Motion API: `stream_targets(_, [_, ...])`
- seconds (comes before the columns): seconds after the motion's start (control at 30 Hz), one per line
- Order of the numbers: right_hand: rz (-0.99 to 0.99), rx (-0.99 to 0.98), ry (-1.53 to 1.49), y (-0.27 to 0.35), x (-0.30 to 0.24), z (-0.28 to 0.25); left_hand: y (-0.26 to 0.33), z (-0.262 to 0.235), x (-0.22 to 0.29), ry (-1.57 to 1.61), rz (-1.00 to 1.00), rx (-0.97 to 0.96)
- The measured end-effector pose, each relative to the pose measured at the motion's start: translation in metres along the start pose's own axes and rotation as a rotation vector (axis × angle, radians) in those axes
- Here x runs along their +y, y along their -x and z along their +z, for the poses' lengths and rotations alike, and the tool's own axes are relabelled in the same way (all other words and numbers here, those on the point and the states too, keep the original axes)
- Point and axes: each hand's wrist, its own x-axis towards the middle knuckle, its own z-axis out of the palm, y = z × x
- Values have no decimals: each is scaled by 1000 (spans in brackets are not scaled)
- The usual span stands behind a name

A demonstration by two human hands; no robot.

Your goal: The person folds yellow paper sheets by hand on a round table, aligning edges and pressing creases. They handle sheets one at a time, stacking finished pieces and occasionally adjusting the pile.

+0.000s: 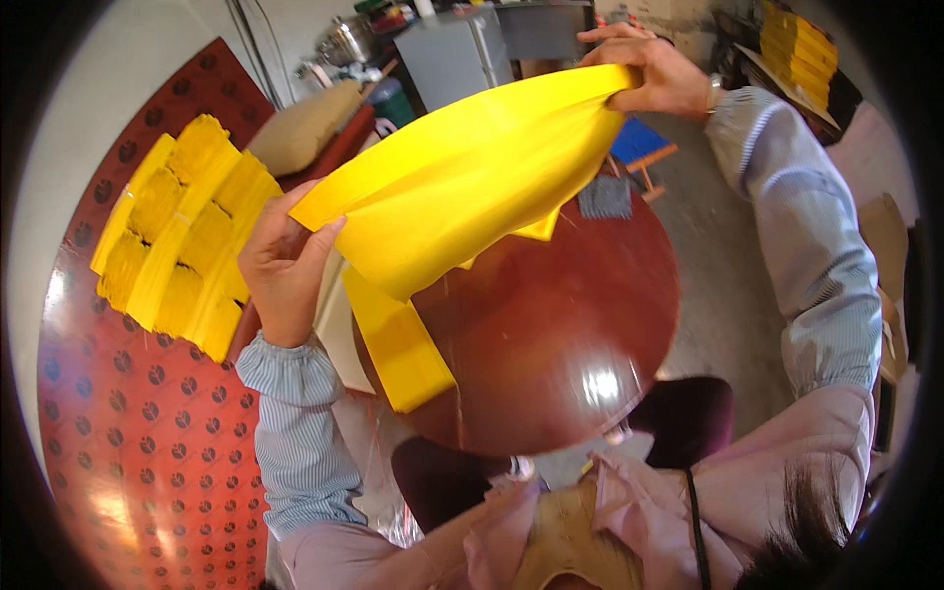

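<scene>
Stretched between my two hands is a yellow sheet [472,167], of cloth or thin plastic; I cannot tell which. Its upper edge is pulled fairly straight, and its lower part sags in a curve above the round table. My left hand [283,270] pinches the near left corner between thumb and fingers. At the far right end, my right hand [664,77] grips the other corner. Under the sheet, a folded yellow strip [401,349] lies at the left of the round brown table [560,334]. Another yellow point [541,228] shows below the sheet, mostly hidden by it.
Bundled yellow stacks [182,236] rest on a red patterned board [147,423] at left. A grey cloth [605,198] lies at the table's far edge, near a blue-topped stool [641,145]. Behind stand a grey cabinet [447,61] and a metal pot [347,41]. More yellow stacks [798,54] sit far right.
</scene>
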Motion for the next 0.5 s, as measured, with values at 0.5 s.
stream_targets(0.5, [1434, -592, -1137, 275, -68, 57, 188, 145, -96, 482, -1286, -325])
